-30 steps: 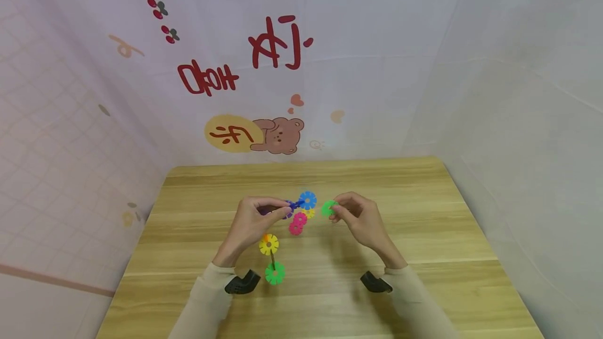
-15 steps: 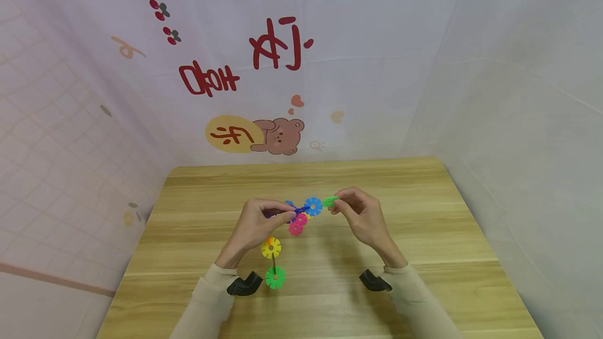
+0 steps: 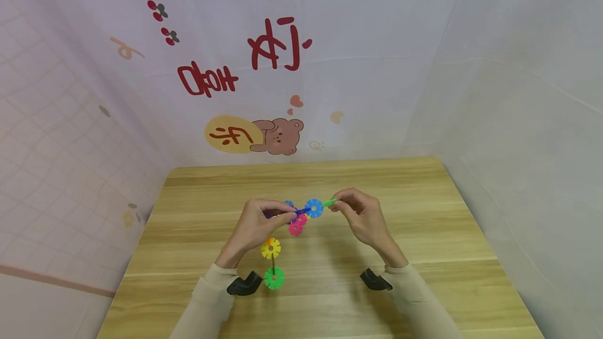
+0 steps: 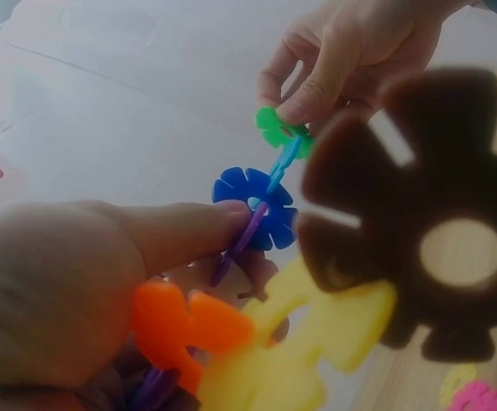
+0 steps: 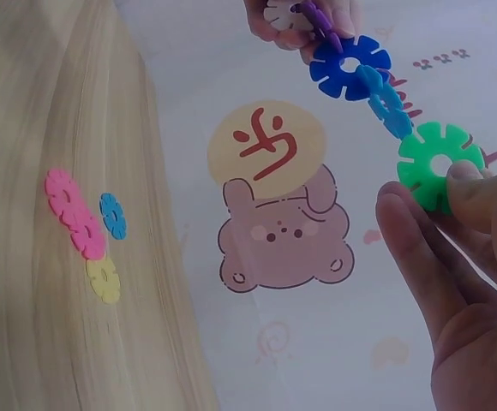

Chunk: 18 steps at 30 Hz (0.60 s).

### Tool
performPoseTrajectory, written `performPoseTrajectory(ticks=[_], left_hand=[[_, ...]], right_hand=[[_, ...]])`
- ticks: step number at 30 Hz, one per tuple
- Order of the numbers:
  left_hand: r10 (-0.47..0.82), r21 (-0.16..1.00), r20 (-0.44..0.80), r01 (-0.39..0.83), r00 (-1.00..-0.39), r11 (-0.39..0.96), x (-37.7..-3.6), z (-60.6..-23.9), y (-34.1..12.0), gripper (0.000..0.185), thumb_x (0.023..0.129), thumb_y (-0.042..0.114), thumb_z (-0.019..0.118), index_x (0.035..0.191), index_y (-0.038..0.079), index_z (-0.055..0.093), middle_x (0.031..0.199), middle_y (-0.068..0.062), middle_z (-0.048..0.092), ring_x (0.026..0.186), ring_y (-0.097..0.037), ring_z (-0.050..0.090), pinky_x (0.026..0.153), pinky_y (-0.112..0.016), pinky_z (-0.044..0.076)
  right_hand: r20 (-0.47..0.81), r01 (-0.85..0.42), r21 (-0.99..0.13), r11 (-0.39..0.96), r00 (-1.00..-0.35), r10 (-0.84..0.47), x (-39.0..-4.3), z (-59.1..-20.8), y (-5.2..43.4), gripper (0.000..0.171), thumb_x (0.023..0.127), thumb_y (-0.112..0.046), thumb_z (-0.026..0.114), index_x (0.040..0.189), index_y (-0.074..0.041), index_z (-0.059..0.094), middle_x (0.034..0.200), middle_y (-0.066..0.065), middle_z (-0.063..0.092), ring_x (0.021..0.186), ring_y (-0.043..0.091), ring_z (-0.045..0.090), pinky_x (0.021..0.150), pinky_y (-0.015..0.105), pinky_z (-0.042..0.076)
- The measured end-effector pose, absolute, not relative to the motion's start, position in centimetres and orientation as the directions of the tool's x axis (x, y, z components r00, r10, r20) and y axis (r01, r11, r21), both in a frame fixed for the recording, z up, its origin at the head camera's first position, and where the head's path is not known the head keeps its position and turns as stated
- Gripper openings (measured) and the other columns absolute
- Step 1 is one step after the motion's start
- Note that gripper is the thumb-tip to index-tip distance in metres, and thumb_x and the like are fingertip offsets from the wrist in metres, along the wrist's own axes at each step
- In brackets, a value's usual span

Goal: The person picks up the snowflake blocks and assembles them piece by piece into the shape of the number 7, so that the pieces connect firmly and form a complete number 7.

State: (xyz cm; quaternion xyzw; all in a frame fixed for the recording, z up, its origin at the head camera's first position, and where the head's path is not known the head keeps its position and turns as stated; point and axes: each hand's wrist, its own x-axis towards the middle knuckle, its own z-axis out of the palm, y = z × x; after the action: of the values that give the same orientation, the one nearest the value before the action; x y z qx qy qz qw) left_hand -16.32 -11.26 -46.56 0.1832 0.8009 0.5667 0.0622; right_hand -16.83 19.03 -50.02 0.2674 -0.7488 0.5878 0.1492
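My left hand [image 3: 256, 221] pinches a chain of slotted plastic snowflake discs at its dark blue disc [image 4: 231, 184], beside a purple disc [image 5: 319, 24]. From the dark blue disc a light blue disc [image 3: 314, 208] sticks out to the right. My right hand [image 3: 360, 216] pinches a green disc [image 5: 420, 154] between thumb and fingers, its edge right at the light blue disc's rim. The chain's other end hangs below my left hand: orange [image 4: 188, 325], yellow [image 3: 270, 248], brown [image 4: 446, 128] and another green disc [image 3: 274, 278]. My left fingers partly hide the chain's middle.
On the wooden table [image 3: 377, 302] lie two overlapping pink discs [image 5: 73, 214], a blue disc [image 5: 112, 216] and a yellow disc [image 5: 104, 279]. White printed cloth [image 3: 377, 93] closes off the back and both sides.
The green disc in my right hand has turned edge-on and come up against the light blue disc. My left hand has shifted slightly right with the chain.
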Motion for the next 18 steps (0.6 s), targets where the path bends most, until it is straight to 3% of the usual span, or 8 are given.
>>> performPoseTrajectory(ticks=[18], left_hand=[[0.358,0.935,0.072,0.189,-0.931,0.301,-16.48,-46.14,-10.55,0.006,0.103,0.022,0.087,0.105,0.019,0.092,0.105,-0.004,0.087,0.073,-0.009,0.061,0.064,-0.019,0.05]], right_hand=[[0.586,-0.629,-0.755,0.186,-0.774,-0.237,-17.22,-49.82,18.94,0.021,0.1,0.017,0.073,0.105,-0.003,0.077,0.095,0.016,0.082,0.083,0.028,0.082,0.081,0.02,0.067]])
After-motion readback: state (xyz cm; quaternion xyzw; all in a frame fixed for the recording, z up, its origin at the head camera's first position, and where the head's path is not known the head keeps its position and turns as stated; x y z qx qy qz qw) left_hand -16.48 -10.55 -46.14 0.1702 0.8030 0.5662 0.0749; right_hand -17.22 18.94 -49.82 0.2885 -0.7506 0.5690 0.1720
